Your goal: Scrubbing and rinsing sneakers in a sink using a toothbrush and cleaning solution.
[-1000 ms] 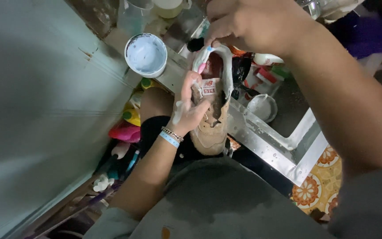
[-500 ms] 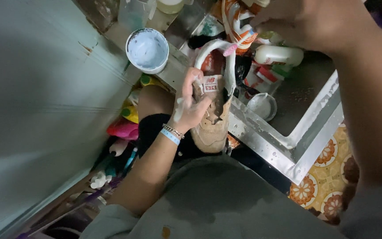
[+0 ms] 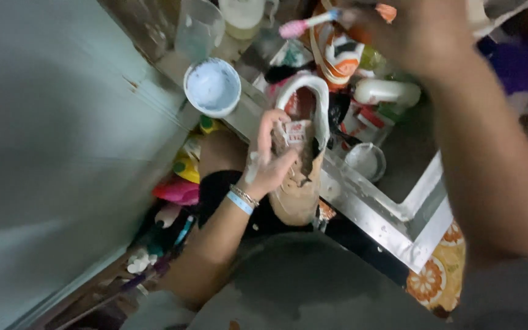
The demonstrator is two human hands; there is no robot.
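My left hand (image 3: pixel 271 160) grips a tan shoe (image 3: pixel 300 177) with a white collar and a pale tongue, held upright over the edge of a metal frame. Its fingers are smeared with white paste and press the tongue. My right hand (image 3: pixel 406 32) is raised at the top of the head view and holds a toothbrush (image 3: pixel 310 23) with a pink handle, its head pointing left. The brush is well above the shoe and apart from it. A wristband and a bracelet sit on my left wrist.
A round white tub of pale paste (image 3: pixel 212 87) stands on a ledge left of the shoe. Behind it are clear cups (image 3: pixel 198 25), an orange-and-white shoe (image 3: pixel 341 54), bottles and a small lid (image 3: pixel 365 161). A metal frame (image 3: pixel 392 226) runs diagonally; coloured clutter (image 3: pixel 178 189) lies below.
My right hand has lifted away from the shoe towards the top and now shows the pink toothbrush. The view has shifted slightly. My left hand keeps its hold on the shoe.
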